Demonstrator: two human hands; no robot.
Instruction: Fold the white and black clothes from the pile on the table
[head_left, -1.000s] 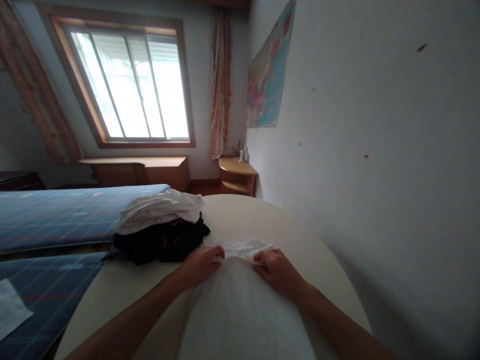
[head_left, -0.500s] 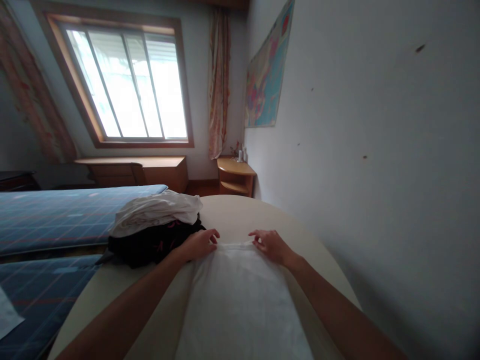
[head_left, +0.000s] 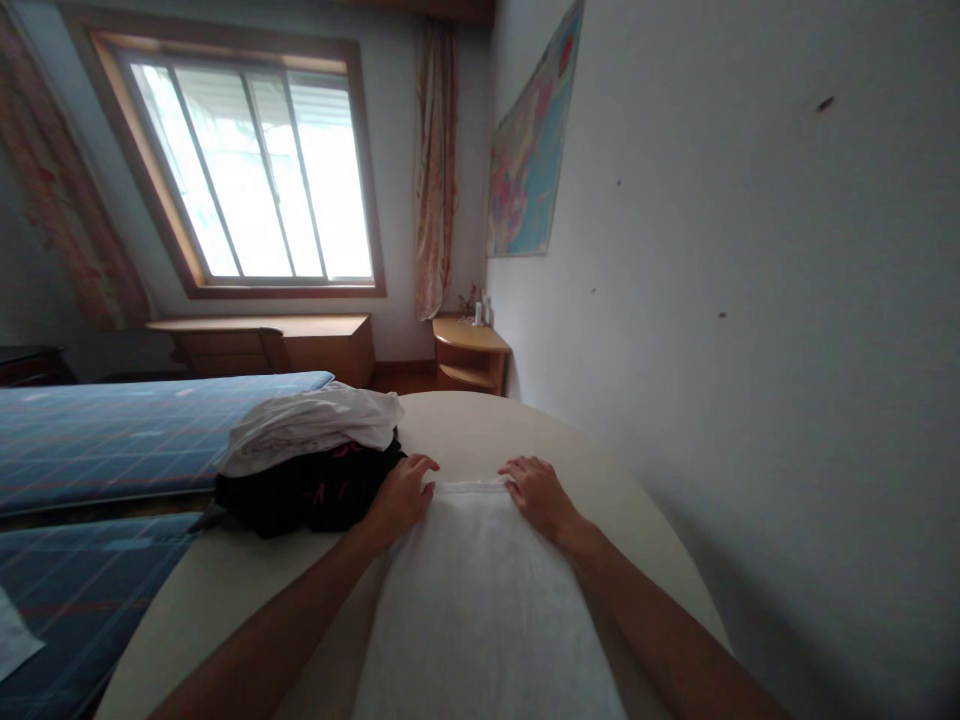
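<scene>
A white cloth garment (head_left: 484,600) lies lengthwise in front of me on a round cream table (head_left: 480,420), its narrow far edge straight, with a band-like seam. At the far left corner of the garment is my left hand (head_left: 405,495), its fingers loosely stretched and its thumb touching the cloth edge. My right hand (head_left: 538,492) rests at the far right corner in a similar pose, fingers spread over the table and thumb by the cloth. Beside my left hand sits a black garment (head_left: 300,495) with pink markings, and a crumpled white cloth (head_left: 315,425) lies on top of it.
Blue plaid mattresses (head_left: 112,435) adjoin the table on the left, with a white piece (head_left: 15,635) lying on the lower one. A white wall (head_left: 750,400) runs along the right. Beyond the table stand a wooden corner shelf (head_left: 472,335) and a low wooden desk (head_left: 330,340).
Both hands have flattened slightly at the garment's far corners, the fingers lower and more together over the table. The garment has barely moved.
</scene>
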